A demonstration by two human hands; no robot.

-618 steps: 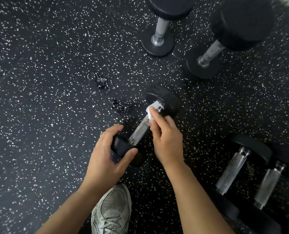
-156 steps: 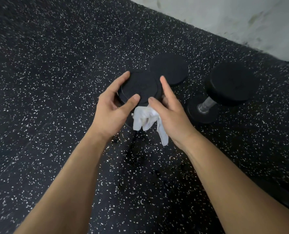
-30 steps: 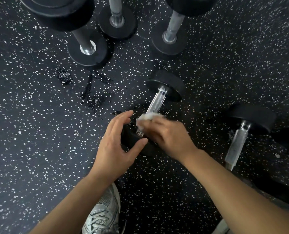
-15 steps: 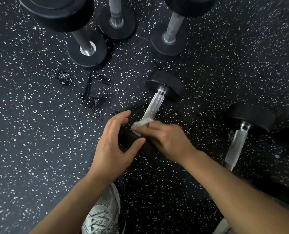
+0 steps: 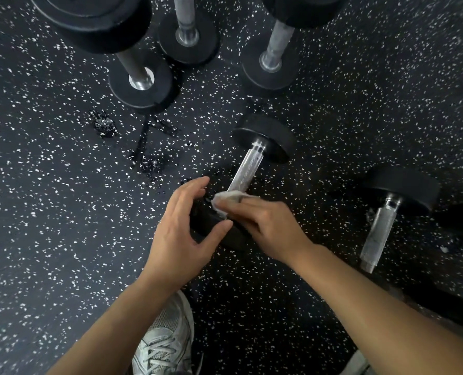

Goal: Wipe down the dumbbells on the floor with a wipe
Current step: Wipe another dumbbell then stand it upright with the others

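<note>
A small dumbbell (image 5: pixel 248 169) with black ends and a knurled silver handle lies on the speckled floor in the middle of the view. My left hand (image 5: pixel 183 228) grips its near black end, thumb on the rim and fingers curled over the far side. My right hand (image 5: pixel 263 226) holds a crumpled white wipe (image 5: pixel 225 198) against the near end where the handle meets it. The far end of the dumbbell rests on the floor.
Three bigger dumbbells stand upright at the top: left (image 5: pixel 133 63), middle (image 5: pixel 187 31), right (image 5: pixel 275 50). Another small dumbbell (image 5: pixel 384 220) lies at the right, with more beyond it at the edge. My grey shoe (image 5: pixel 165 342) is below the hands. Wet marks (image 5: pixel 146 147) darken the floor.
My right hand has slid the wipe from the handle's near part down onto the inner face of the near end. My left hand keeps its grip.
</note>
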